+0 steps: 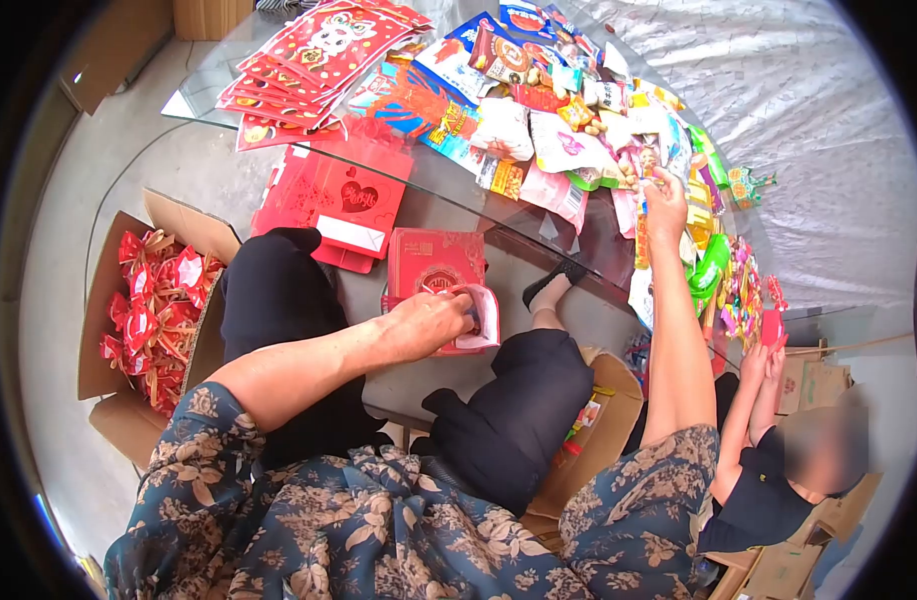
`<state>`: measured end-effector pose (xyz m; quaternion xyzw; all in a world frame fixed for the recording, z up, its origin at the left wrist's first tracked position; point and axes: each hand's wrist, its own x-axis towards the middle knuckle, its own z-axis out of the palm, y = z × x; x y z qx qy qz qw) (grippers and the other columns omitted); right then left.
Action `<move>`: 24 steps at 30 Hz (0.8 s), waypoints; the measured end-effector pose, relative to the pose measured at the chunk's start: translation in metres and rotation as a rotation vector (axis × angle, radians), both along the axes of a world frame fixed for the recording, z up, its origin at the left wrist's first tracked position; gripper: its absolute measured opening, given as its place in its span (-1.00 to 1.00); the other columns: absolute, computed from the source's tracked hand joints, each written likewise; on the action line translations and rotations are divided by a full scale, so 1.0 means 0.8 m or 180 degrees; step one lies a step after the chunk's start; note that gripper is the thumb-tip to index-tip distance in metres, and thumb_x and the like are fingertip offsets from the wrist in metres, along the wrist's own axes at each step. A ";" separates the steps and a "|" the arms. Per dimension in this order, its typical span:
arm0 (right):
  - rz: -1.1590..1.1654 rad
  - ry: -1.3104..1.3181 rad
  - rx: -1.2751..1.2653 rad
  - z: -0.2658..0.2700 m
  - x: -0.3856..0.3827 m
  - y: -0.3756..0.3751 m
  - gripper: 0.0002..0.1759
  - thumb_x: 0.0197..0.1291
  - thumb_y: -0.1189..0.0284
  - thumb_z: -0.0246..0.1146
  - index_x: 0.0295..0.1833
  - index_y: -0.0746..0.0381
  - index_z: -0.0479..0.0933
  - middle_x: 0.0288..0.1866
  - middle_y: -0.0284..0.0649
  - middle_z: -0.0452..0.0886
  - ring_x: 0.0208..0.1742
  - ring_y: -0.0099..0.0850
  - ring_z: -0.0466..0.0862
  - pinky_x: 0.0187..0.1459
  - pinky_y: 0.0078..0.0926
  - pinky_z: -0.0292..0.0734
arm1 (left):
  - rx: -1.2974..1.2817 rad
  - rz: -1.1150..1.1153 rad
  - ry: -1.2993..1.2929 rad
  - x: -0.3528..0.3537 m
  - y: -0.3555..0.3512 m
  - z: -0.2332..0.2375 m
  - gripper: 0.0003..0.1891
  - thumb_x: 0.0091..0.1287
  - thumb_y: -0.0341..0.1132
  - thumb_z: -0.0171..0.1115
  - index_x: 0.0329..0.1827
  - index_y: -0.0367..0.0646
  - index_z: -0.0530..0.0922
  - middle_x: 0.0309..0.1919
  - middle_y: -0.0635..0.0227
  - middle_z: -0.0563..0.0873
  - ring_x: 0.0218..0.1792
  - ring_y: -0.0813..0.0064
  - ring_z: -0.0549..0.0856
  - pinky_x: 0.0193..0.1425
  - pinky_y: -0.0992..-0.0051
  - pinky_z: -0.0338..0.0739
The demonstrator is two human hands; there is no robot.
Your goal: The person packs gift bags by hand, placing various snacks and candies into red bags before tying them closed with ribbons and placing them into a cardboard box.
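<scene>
My left hand [429, 325] is closed on the edge of a small red gift bag [489, 316], whose white inside shows at its open mouth. Some of the fingers are hidden in that mouth. Under it, by my knees, lie flat red gift packages [437, 257] with gold print. Over the glass table, my right hand [665, 205] reaches into a heap of snack packets [569, 145]. Its fingers are pinched together at the packets; what is between them I cannot make out.
Red festive bags [319, 60] are stacked at the table's far left, with red heart-print boxes [359, 195] below. A cardboard carton [104, 330] of red wrapped bundles [164, 310] stands left. Wrapped candies [741, 300] lie right, near another person's hands [764, 362] holding something red.
</scene>
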<state>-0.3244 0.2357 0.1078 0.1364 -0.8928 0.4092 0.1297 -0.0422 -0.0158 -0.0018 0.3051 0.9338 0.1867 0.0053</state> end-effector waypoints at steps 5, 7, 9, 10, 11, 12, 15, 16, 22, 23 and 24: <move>0.0620 -0.0963 -0.1588 0.005 0.085 0.000 -0.63 0.27 0.53 0.22 0.17 0.31 0.38 -0.14 -0.16 0.64 -0.40 -0.48 0.67 -0.50 -0.64 0.52 | 0.0201 -0.0043 0.0026 0.004 -0.001 -0.021 -0.50 0.18 -0.53 0.05 0.20 0.13 0.55 -0.19 0.26 0.51 -0.15 0.27 0.66 -0.16 0.34 0.64; 0.0664 -0.1290 -0.1335 0.008 0.149 -0.018 -0.64 0.27 0.53 0.22 0.16 0.30 0.39 -0.13 -0.15 0.64 -0.38 -0.48 0.67 -0.51 -0.67 0.50 | 0.0315 -0.0089 -0.0051 0.006 -0.003 -0.024 -0.49 0.17 -0.53 0.05 0.20 0.09 0.55 -0.22 0.26 0.52 -0.15 0.26 0.65 -0.13 0.35 0.64; 0.0982 -0.1785 -0.1275 -0.004 0.205 -0.029 -0.67 0.28 0.53 0.19 0.15 0.28 0.40 -0.12 -0.15 0.64 -0.36 -0.49 0.67 -0.49 -0.68 0.49 | 0.0428 -0.0183 -0.0046 0.008 -0.005 -0.020 -0.48 0.12 -0.56 0.10 0.20 0.03 0.54 -0.21 0.25 0.54 -0.13 0.23 0.65 -0.08 0.34 0.63; 0.1057 -0.1983 -0.1094 -0.006 0.231 -0.037 -0.69 0.28 0.54 0.18 0.13 0.26 0.42 -0.12 -0.16 0.63 -0.34 -0.51 0.66 -0.47 -0.66 0.49 | 0.0377 -0.0210 -0.0028 0.009 -0.005 -0.022 -0.61 0.13 -0.51 0.14 0.06 -0.08 0.56 -0.18 0.18 0.55 -0.17 0.19 0.68 -0.11 0.30 0.63; 0.1041 -0.2022 -0.0883 -0.018 0.248 -0.041 -0.68 0.25 0.51 0.22 0.12 0.24 0.45 -0.10 -0.17 0.63 -0.32 -0.54 0.66 -0.45 -0.65 0.51 | 0.0330 -0.0239 0.0004 0.009 -0.005 -0.022 -0.74 0.13 -0.47 0.18 -0.08 -0.18 0.58 -0.15 0.11 0.56 -0.20 0.15 0.71 -0.15 0.25 0.63; 0.1023 -0.2175 -0.0780 -0.029 0.263 -0.045 -0.65 0.23 0.48 0.26 0.13 0.24 0.46 -0.09 -0.17 0.64 -0.30 -0.54 0.65 -0.40 -0.61 0.53 | 0.0401 -0.0242 -0.0039 0.010 -0.004 -0.020 -0.74 0.14 -0.47 0.17 -0.08 -0.18 0.58 -0.15 0.11 0.56 -0.20 0.15 0.71 -0.14 0.25 0.63; 0.1138 -0.1900 -0.0408 -0.077 0.287 -0.057 -0.52 0.15 0.40 0.35 0.18 0.26 0.47 -0.08 -0.13 0.63 -0.22 -0.46 0.65 -0.22 -0.48 0.58 | 0.0529 -0.0226 -0.0223 0.012 -0.006 -0.006 -0.73 0.16 -0.49 0.15 -0.06 -0.17 0.57 -0.16 0.14 0.57 -0.19 0.14 0.70 -0.13 0.25 0.63; 0.1102 -0.1399 0.0042 -0.076 0.294 -0.066 -0.48 0.12 0.41 0.35 0.20 0.29 0.44 -0.09 -0.08 0.62 -0.20 -0.38 0.64 -0.11 -0.42 0.57 | 0.0513 -0.0202 -0.0323 0.011 -0.006 -0.003 -0.73 0.16 -0.51 0.14 -0.06 -0.17 0.57 -0.16 0.15 0.57 -0.18 0.14 0.70 -0.13 0.25 0.63; 0.0699 -0.1026 -0.0377 -0.086 0.310 -0.059 -0.63 0.13 0.57 0.31 0.09 0.30 0.51 -0.10 -0.12 0.62 -0.37 -0.48 0.65 -0.27 -0.51 0.57 | 0.0844 0.0014 -0.0243 0.009 -0.008 -0.009 -0.93 0.21 -0.49 0.18 -0.26 -0.18 0.56 -0.33 0.19 0.56 -0.33 0.08 0.67 -0.29 0.22 0.57; 0.0603 -0.1086 -0.0464 -0.088 0.311 -0.053 -0.65 0.15 0.57 0.30 0.08 0.30 0.51 -0.12 -0.14 0.63 -0.38 -0.50 0.65 -0.29 -0.53 0.56 | 0.0916 0.0031 -0.0258 0.006 -0.008 -0.010 -0.93 0.22 -0.48 0.18 -0.26 -0.18 0.55 -0.33 0.19 0.56 -0.33 0.08 0.67 -0.29 0.21 0.57; 0.0506 -0.1144 -0.0550 -0.090 0.314 -0.046 -0.67 0.17 0.58 0.29 0.07 0.30 0.51 -0.14 -0.16 0.63 -0.40 -0.53 0.65 -0.30 -0.55 0.56 | 0.0989 0.0047 -0.0271 0.004 -0.008 -0.011 -0.94 0.22 -0.48 0.18 -0.26 -0.18 0.55 -0.32 0.19 0.56 -0.32 0.08 0.67 -0.29 0.21 0.57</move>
